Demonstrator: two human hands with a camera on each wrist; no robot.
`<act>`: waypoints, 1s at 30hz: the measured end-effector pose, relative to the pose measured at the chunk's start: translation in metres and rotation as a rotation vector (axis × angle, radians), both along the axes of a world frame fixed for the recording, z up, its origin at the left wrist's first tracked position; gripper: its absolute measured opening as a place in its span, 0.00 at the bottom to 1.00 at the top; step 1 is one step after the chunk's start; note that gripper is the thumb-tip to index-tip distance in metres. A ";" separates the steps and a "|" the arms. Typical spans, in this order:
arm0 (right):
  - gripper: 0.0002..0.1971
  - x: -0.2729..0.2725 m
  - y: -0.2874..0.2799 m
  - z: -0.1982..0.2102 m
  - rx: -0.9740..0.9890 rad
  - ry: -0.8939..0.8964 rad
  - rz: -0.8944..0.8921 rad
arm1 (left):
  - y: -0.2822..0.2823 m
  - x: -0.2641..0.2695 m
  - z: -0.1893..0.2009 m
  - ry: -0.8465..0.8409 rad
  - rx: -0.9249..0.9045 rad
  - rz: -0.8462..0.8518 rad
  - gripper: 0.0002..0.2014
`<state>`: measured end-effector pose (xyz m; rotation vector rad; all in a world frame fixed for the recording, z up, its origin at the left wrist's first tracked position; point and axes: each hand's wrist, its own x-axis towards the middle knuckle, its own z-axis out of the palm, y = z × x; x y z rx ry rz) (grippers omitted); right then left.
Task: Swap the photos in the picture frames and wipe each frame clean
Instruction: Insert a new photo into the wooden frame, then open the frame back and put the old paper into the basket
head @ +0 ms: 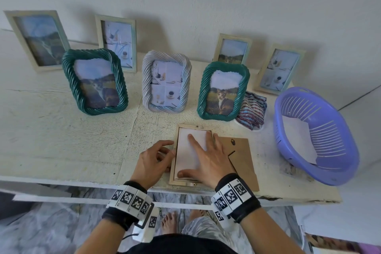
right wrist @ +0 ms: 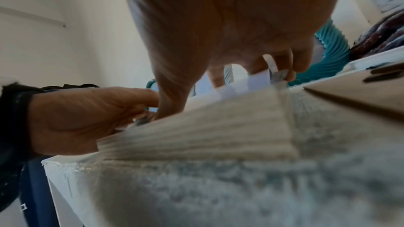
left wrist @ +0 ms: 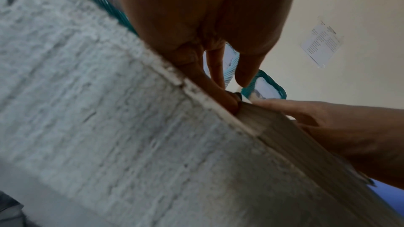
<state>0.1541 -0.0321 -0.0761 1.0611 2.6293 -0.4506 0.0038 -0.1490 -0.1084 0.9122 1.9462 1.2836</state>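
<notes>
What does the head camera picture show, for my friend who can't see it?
Two hands work on a wooden frame lying face down on a table: the right hand presses flat on white paper, the left hand grips its edge. Seven framed photos stand behind.

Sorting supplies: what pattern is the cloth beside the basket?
The cloth has red, blue and white stripes, clearest in the head view.

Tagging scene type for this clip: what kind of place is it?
Probably a room in a home: a worn painted shelf against a plain wall, a row of standing picture frames, a plastic basket, bare feet on marble-look flooring.
</notes>
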 end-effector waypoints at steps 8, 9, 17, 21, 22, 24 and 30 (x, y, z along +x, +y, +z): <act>0.54 -0.002 -0.006 0.005 0.149 0.240 -0.070 | 0.000 0.004 0.008 0.055 0.030 0.016 0.12; 0.53 -0.001 -0.006 0.006 0.145 0.284 -0.081 | 0.000 0.005 0.010 0.089 0.063 0.018 0.13; 0.39 0.019 -0.010 0.028 -0.220 0.839 -0.182 | 0.007 0.011 0.039 -0.213 0.281 0.063 0.16; 0.39 0.027 -0.011 0.040 -0.469 1.188 -0.421 | 0.011 0.013 0.043 -0.142 0.249 0.095 0.08; 0.39 0.029 -0.012 0.044 -0.518 1.216 -0.459 | 0.012 0.014 0.044 -0.073 0.190 0.074 0.05; 0.38 0.031 -0.015 0.049 -0.569 1.238 -0.443 | 0.014 0.019 0.052 0.032 0.081 0.004 0.09; 0.16 0.039 -0.027 0.054 -0.481 1.144 -0.277 | 0.022 0.042 0.073 -0.388 0.242 -0.115 0.15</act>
